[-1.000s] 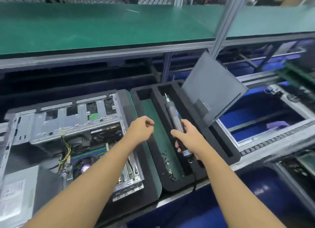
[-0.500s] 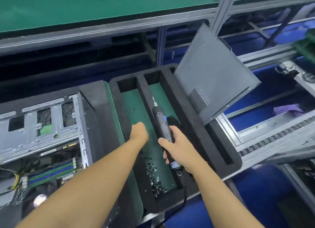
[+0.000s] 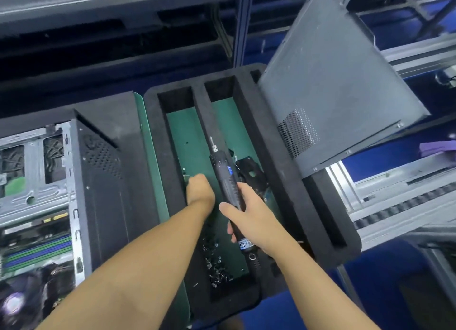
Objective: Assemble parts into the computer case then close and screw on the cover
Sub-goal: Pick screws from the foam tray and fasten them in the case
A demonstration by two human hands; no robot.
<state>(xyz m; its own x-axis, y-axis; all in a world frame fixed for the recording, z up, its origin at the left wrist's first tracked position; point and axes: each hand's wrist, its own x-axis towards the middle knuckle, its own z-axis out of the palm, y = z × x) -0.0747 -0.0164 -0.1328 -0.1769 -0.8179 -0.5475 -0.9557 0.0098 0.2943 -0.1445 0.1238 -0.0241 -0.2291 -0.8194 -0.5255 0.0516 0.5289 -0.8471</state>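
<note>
The tray [image 3: 201, 107] looks matt black foam, cover [image 3: 333, 82] matt grey metal, case [image 3: 32, 181] bare silvery metal, screwdriver [image 3: 225, 176] black plastic.

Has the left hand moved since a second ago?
Yes. Against the black foam tray, the left hand has gone from over its left wall rightward into the left green-floored compartment.

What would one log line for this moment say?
right hand: grips electric screwdriver | left hand: in foam tray compartment, fingers hidden | cover: off case

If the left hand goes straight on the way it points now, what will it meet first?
The left hand would probably meet the green floor of the foam tray, near a few loose screws; depth is unclear.
</note>
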